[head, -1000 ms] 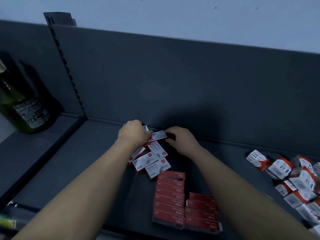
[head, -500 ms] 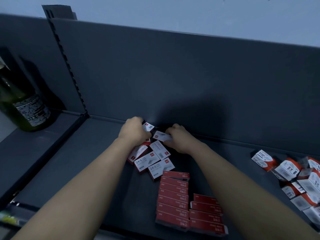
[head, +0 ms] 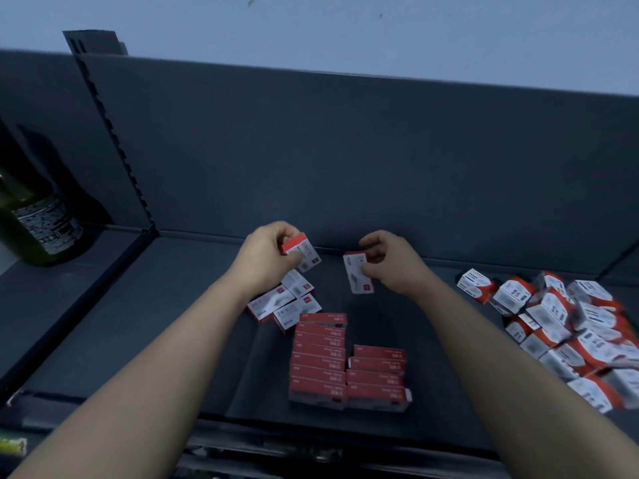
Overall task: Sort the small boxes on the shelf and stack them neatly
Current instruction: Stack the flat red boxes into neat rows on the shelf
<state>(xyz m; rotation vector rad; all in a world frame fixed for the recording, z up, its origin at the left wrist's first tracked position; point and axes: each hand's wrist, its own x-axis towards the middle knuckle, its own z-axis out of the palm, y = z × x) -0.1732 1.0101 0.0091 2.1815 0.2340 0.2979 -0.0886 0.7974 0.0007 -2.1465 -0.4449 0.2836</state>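
Head: box pile (head: 567, 335) blurred, cropped at right.

A dark green bottle (head: 34, 219) with a printed label stood at the far left, beyond a slotted upright post (head: 114, 133). A dark grey back panel (head: 345, 150) rose behind, with a pale wall (head: 311, 25) above it. A small yellow-green object (head: 12, 445), too blurred to identify, lay at the near left edge.
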